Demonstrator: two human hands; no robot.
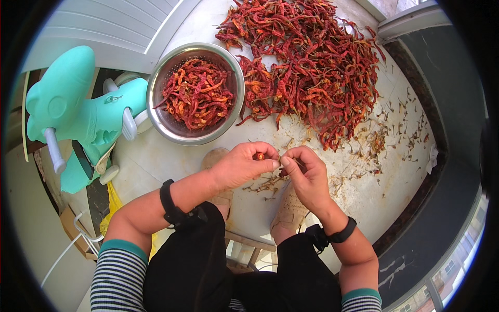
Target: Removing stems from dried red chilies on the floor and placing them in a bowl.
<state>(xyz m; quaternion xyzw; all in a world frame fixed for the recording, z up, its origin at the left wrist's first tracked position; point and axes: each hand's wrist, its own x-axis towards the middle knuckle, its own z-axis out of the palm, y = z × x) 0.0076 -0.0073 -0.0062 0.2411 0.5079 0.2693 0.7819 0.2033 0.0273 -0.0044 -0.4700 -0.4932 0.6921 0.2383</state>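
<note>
My left hand (243, 167) is closed, with a dried red chili pepper (259, 156) showing between its curled fingers. Its thumb and forefinger tips meet those of my right hand (311, 176), which is pinched closed; what sits in that pinch is mostly hidden. A dark red bit shows just under the right fingertips. Beyond my hands spreads a big pile of dried red chilies (317, 67) on the pale floor. To the left of the pile, a steel colander (193, 139) holds more chilies (200, 93), which look stemless.
Loose stems (371, 140) lie scattered right of the pile, and others (267, 184) between my shoes. A turquoise ride-on toy (99, 112) stands at the left, near a yellow bag (113, 200). A dark ledge (442, 151) runs along the right side.
</note>
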